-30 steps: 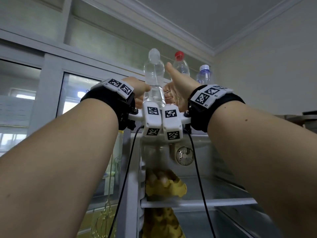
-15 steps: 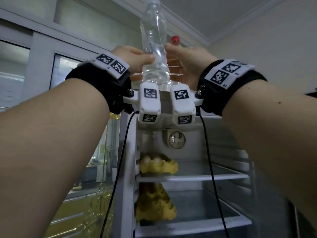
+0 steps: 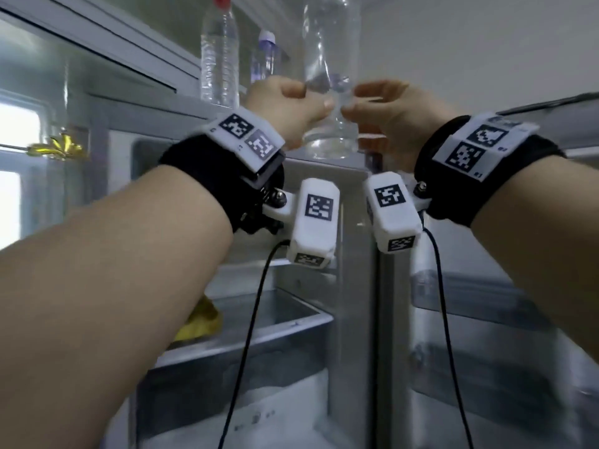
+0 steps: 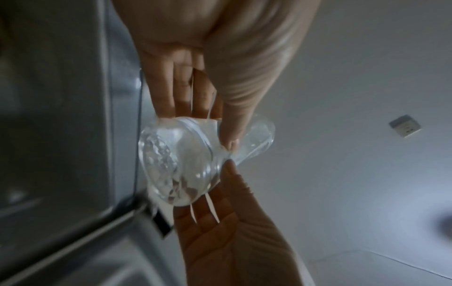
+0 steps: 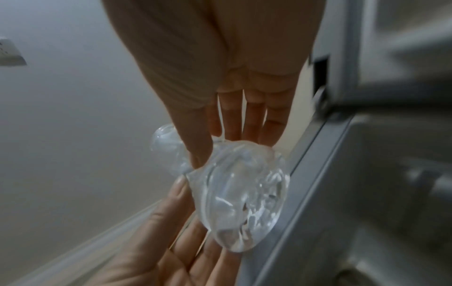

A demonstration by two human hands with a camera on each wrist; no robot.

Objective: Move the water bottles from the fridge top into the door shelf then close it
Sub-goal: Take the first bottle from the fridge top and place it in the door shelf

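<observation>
Both hands hold one clear water bottle [image 3: 330, 59] upright in the air beside the front corner of the fridge top [image 3: 181, 102]. My left hand [image 3: 301, 105] grips its lower body from the left and my right hand [image 3: 372, 105] from the right, thumbs nearly meeting in front. The bottle's cap is cut off by the frame. From below, the left wrist view shows the bottle's base [image 4: 181, 164] between both palms, as does the right wrist view [image 5: 244, 203]. A red-capped bottle [image 3: 219, 59] and a purple-capped bottle [image 3: 265, 59] stand on the fridge top.
The fridge is open, with glass shelves [image 3: 275, 319] and a yellow egg carton [image 3: 201, 319] inside. The open door with its shelves [image 3: 486, 303] is at the right. A glass-fronted cabinet [image 3: 32, 140] is at the left. Cables hang from both wrist cameras.
The clear bottle has come up off the fridge top and moved right, away from the other two bottles. Both hands have closed round it.
</observation>
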